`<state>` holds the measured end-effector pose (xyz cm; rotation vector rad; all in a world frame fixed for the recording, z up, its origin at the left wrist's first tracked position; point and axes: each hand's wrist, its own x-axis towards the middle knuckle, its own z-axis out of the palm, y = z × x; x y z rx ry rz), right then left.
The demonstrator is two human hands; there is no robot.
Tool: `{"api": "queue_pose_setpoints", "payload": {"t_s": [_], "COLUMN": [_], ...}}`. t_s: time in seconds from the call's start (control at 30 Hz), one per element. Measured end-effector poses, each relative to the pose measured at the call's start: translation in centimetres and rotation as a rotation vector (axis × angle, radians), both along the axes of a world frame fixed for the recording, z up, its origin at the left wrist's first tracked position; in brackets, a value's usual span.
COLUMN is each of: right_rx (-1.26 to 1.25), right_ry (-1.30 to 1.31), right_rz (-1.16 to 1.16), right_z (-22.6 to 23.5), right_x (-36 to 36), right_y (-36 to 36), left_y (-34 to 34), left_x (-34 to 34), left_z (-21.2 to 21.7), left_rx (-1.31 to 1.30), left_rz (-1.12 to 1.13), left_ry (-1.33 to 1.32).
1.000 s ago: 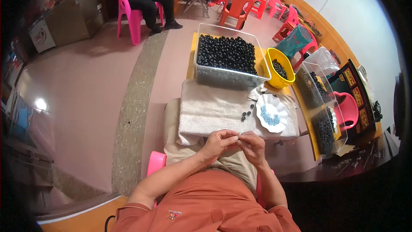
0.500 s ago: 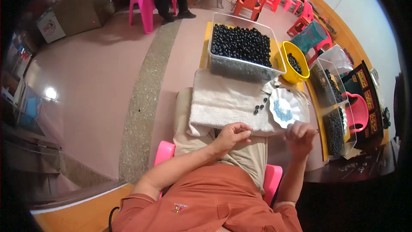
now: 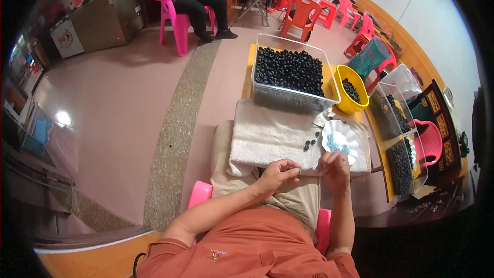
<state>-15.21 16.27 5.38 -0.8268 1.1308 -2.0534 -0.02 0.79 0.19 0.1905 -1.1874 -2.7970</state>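
Observation:
My left hand (image 3: 280, 175) is closed in a pinch over my lap, at the front edge of a white towel (image 3: 267, 144). Whatever its fingertips hold is too small to make out. Beside it, my right hand (image 3: 337, 168) has its fingertips pressed together in front of a white fluted dish (image 3: 351, 144); I cannot tell what is in them. Tiny light blue beads (image 3: 337, 143) lie in the dish. Left of it on the towel are several loose black beads (image 3: 307, 148).
Beyond the towel stands a clear plastic bin (image 3: 296, 100) of black beads, with a yellow basket (image 3: 354, 106) beside it. Clear containers (image 3: 399, 139) line the right side. A person sits on a pink chair (image 3: 181, 36) at the far left; red chairs (image 3: 299, 15) stand behind.
My right hand has moved left toward my left hand, its fingers now drawn together. The left hand keeps its pinch. The whole view has shifted, so things appear slightly lower.

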Motion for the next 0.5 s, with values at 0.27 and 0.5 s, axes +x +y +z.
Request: {"api": "queue_pose_setpoints", "payload": {"t_s": [0.27, 0.5], "right_rx": [0.056, 0.076], "right_ry": [0.065, 0.018], "right_rz": [0.093, 0.091], "right_z": [-0.6, -2.0], "right_x": [0.2, 0.9], "right_y": [0.0, 0.3], "left_y": [-0.1, -0.2], "left_x": [-0.2, -0.1], "left_z": [-0.9, -0.4], "left_rx": [0.017, 0.045], "left_rz": [-0.008, -0.002], "left_ry": [0.012, 0.018]}}
